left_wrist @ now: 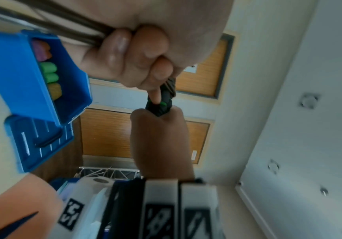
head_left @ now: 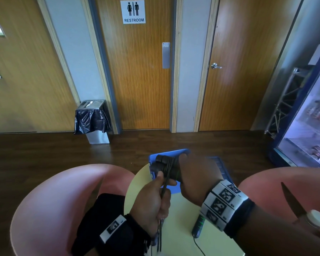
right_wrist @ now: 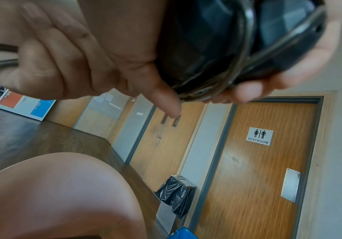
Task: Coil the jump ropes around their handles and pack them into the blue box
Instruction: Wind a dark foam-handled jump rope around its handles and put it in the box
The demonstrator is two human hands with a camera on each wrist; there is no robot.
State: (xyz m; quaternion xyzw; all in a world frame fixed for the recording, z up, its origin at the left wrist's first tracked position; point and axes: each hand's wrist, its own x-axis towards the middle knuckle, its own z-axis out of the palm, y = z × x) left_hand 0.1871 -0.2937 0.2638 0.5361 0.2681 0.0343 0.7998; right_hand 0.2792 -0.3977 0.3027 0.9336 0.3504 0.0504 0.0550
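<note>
My right hand grips a pair of black jump-rope handles above the table, with dark rope wound round them. Just below, my left hand is curled round several strands of that rope, which run down past my wrist. The open blue box stands right behind both hands; in the left wrist view it holds purple, green and orange handles. A second black handle with green marks lies on the table under my right wrist, its cord trailing toward me.
The box's blue lid lies to the right of it on the round pale-yellow table. Pink chairs flank the table, the left one bearing a black bag. A bin and wooden doors stand beyond.
</note>
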